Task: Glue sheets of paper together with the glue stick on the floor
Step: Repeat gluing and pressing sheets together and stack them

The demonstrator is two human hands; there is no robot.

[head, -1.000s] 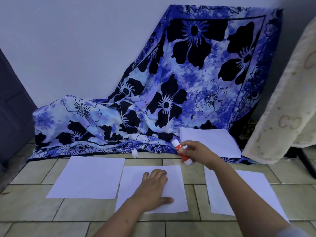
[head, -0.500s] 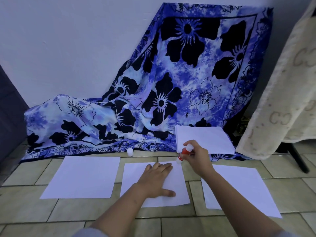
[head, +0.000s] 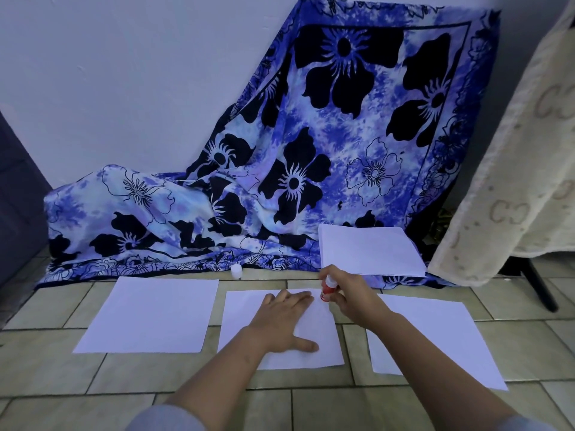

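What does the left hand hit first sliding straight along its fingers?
Probably the glue stick, held in the right hand just beyond the left hand's fingertips at the middle sheet's far right corner; height gap unclear.

Tiled floor [head: 311,405] (beige), white wall [head: 124,88]

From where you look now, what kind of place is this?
Probably a room at home: tiled floor, a blue flowered cloth draped against the plain wall, a cream blanket hanging at the right.

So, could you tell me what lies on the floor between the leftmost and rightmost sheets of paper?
In the head view, the middle sheet lies there, with the left hand resting flat on it.
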